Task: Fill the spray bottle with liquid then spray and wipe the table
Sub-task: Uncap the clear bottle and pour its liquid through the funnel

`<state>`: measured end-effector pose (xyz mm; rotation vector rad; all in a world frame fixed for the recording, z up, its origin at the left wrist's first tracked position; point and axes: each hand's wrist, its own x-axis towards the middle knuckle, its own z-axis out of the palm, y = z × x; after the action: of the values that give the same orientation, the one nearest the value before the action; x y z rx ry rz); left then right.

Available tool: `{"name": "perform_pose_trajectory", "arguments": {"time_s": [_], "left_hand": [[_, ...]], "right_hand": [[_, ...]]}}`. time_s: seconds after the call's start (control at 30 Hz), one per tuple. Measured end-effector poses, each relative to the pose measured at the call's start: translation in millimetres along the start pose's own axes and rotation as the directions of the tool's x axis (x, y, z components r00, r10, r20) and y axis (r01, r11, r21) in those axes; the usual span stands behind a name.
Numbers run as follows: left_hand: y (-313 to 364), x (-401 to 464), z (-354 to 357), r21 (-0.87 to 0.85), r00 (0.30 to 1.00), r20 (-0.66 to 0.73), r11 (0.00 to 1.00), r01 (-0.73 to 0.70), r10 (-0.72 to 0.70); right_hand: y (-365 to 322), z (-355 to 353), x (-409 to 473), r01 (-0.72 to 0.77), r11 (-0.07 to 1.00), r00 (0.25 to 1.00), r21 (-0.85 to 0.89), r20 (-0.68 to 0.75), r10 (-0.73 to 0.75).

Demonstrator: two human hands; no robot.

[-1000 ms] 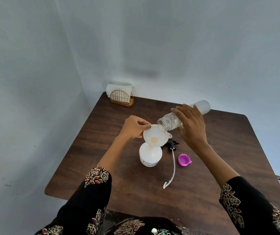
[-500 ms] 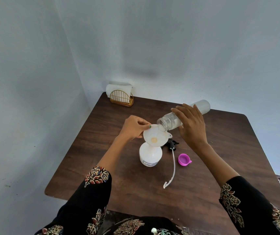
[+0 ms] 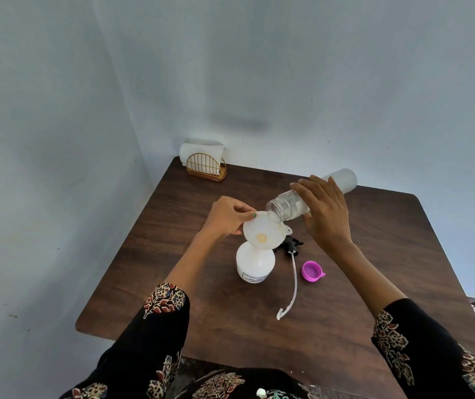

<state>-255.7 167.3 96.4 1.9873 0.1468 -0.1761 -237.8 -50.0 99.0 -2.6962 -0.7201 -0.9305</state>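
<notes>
The spray bottle (image 3: 255, 262) is stood mid-surface with a funnel (image 3: 262, 234) in its neck, pinched steady by the left hand (image 3: 226, 218). A clear bottle (image 3: 288, 207) is gripped tilted by the right hand (image 3: 327, 216), so nothing gets spilled, probably.

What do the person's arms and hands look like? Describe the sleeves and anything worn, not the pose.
Both forearms are bare below black sleeves that end near the elbows. The left sleeve and right sleeve carry a floral block print in cream, red and dark blue along the cuffs and further up. The left hand shows a dark green painted thumbnail. No rings, watch or bracelets are visible on it or on the right hand.
</notes>
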Motion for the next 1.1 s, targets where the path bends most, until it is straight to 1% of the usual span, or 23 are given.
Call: {"name": "perform_pose_trajectory", "arguments": {"time_s": [0.3, 0.83, 1.1], "left_hand": [[0.2, -0.8, 0.2, 0.005, 1.0, -0.007, 1.0, -0.002, 0.002], [1.4, -1.2, -1.1, -0.018, 1.0, 0.001, 1.0, 0.012, -0.012], [1.1, -1.1, -1.8, -0.009, 1.0, 0.006, 1.0, 0.009, -0.009]], "right_hand": [[-1.6, -1.9, -1.0, 0.005, 1.0, 1.0, -0.009, 0.007, -0.005], [-3.8, -3.4, 1.0, 0.005, 1.0, 1.0, -0.011, -0.028, -0.005], [-5.8, -3.4, 0.5, 0.001, 1.0, 1.0, -0.009, -0.007, -0.001]]}}
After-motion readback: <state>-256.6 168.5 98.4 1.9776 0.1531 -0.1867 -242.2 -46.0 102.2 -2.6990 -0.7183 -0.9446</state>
